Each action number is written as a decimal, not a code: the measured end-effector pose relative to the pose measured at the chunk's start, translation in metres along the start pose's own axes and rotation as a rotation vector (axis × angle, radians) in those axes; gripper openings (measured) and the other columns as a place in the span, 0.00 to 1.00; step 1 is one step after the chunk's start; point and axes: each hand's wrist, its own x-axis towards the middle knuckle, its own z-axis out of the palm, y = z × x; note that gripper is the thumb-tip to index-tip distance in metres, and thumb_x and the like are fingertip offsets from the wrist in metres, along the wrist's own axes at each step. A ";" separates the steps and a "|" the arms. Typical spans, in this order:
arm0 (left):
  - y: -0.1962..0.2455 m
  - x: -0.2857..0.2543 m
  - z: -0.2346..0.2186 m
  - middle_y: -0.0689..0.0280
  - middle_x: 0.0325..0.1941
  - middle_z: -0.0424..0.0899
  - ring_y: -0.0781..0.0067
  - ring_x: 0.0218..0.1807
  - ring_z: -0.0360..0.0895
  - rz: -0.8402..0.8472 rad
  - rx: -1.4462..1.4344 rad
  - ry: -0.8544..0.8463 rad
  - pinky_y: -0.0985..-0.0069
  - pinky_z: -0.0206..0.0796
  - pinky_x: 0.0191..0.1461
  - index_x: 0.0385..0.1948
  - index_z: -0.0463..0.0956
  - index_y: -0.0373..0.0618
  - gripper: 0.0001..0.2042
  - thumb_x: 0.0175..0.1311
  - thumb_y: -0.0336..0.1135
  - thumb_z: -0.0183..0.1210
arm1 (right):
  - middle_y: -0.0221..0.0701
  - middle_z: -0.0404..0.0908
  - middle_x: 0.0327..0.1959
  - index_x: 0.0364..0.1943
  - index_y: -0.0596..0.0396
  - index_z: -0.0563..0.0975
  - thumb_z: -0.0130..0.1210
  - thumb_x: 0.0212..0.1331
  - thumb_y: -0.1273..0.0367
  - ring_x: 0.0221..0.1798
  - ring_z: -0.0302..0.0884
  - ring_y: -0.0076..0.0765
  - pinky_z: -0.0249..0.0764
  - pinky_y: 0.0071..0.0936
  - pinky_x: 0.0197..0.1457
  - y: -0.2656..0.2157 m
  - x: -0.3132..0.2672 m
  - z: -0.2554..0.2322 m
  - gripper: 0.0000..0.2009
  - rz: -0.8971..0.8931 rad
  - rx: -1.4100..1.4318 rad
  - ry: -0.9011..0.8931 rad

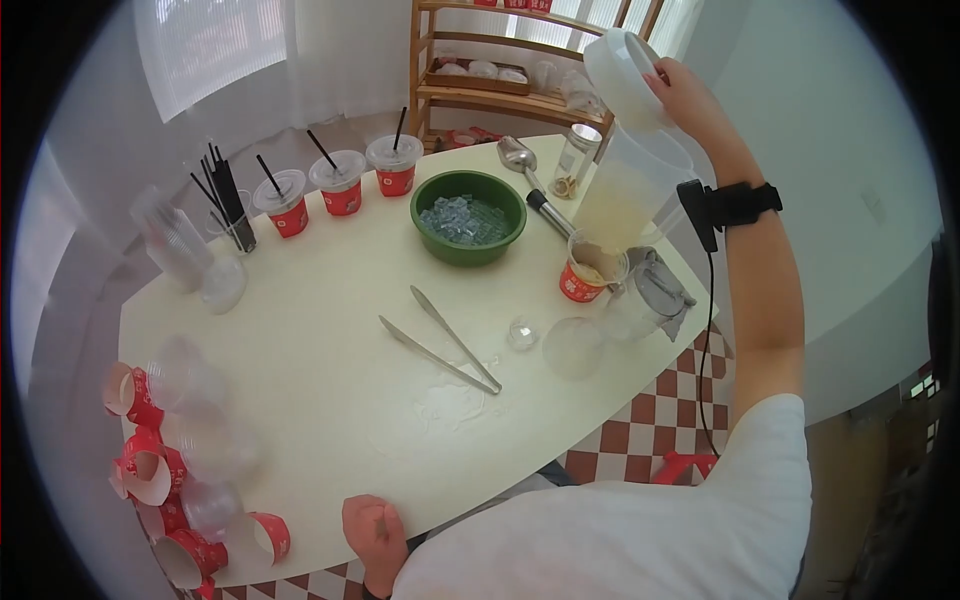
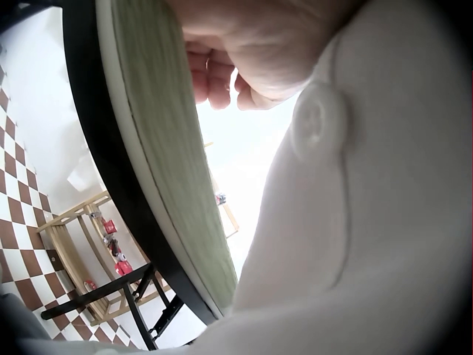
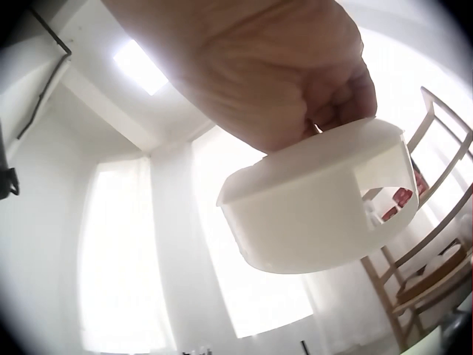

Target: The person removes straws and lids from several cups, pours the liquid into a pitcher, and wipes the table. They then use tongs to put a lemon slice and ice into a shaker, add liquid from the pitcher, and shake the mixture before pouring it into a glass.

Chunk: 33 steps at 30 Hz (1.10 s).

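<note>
My right hand pinches a round white lid above a clear pitcher of pale yellow liquid. In the right wrist view, the fingers of that hand grip the top of the lid, which has a cut-out in its side wall. A red-sleeved clear cup with something pale inside stands in front of the pitcher. At the near table edge is my left hand, its fingers loosely curled and holding nothing; the left wrist view shows this hand beside the table edge.
A green bowl of ice, metal tongs, a scoop and a jar are on the table. Three lidded cups with straws line the back. Red sleeves and clear cups lie left. A grey cloth is at the right edge.
</note>
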 end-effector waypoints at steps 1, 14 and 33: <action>0.000 0.000 0.000 0.60 0.26 0.71 0.60 0.29 0.67 0.001 0.003 -0.001 0.68 0.60 0.32 0.23 0.64 0.42 0.06 0.52 0.24 0.54 | 0.43 0.79 0.35 0.42 0.60 0.75 0.50 0.58 0.60 0.37 0.77 0.46 0.71 0.37 0.42 0.026 0.001 0.000 0.17 0.046 -0.109 -0.039; 0.010 0.001 0.006 0.60 0.26 0.70 0.60 0.30 0.65 -0.113 0.076 0.044 0.68 0.58 0.35 0.23 0.64 0.41 0.06 0.55 0.26 0.52 | 0.45 0.79 0.28 0.29 0.62 0.77 0.55 0.53 0.64 0.31 0.75 0.49 0.69 0.38 0.36 0.107 -0.005 0.024 0.13 0.044 -0.250 -0.282; 0.006 -0.003 0.003 0.59 0.35 0.69 0.65 0.33 0.66 -0.119 0.091 0.032 0.71 0.60 0.38 0.30 0.63 0.40 0.07 0.58 0.30 0.52 | 0.41 0.79 0.38 0.53 0.57 0.71 0.52 0.57 0.60 0.40 0.77 0.38 0.70 0.31 0.43 0.081 -0.042 0.025 0.22 0.193 0.082 -0.058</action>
